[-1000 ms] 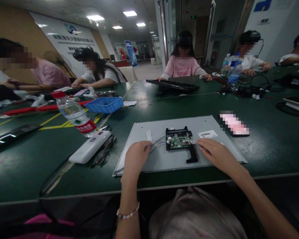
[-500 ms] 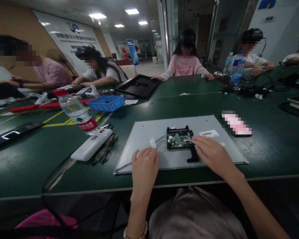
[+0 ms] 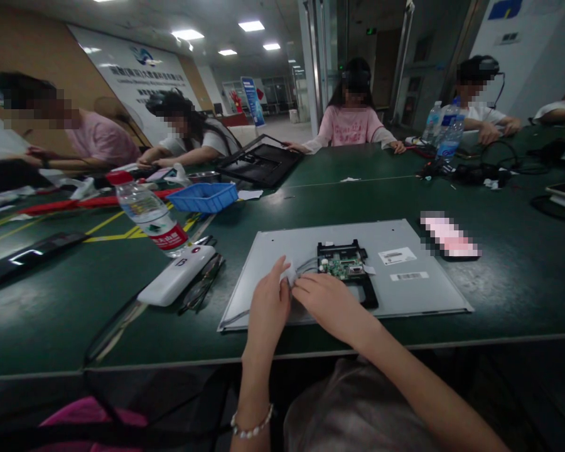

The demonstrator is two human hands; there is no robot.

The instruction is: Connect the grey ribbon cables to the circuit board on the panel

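A thin grey display panel [image 3: 245, 267] lies flat on the table before me. A green circuit board [image 3: 341, 268] sits in a black bracket [image 3: 371, 294] on it, with grey cables [image 3: 306, 266] running out to the left. My left hand [image 3: 269, 304] is over the panel's left part, its index finger raised and its thumb at a small white strip that looks like tape [image 3: 290, 272]. From the right, my right hand [image 3: 327, 304] meets it, fingertips closed together at the strip's lower end. A small white piece [image 3: 370, 270] shows at the board's right edge.
Left of the panel are a white power bank [image 3: 176, 276], glasses [image 3: 201, 285], a water bottle [image 3: 153, 220] and a blue tray [image 3: 204, 198]. A phone [image 3: 449, 236] lies to the right. Across the table, a person holds a black frame [image 3: 263, 164]; other people sit around.
My right hand has moved left from the board's right edge to the white strip at my left hand. The white piece and a second label on the panel are now uncovered.
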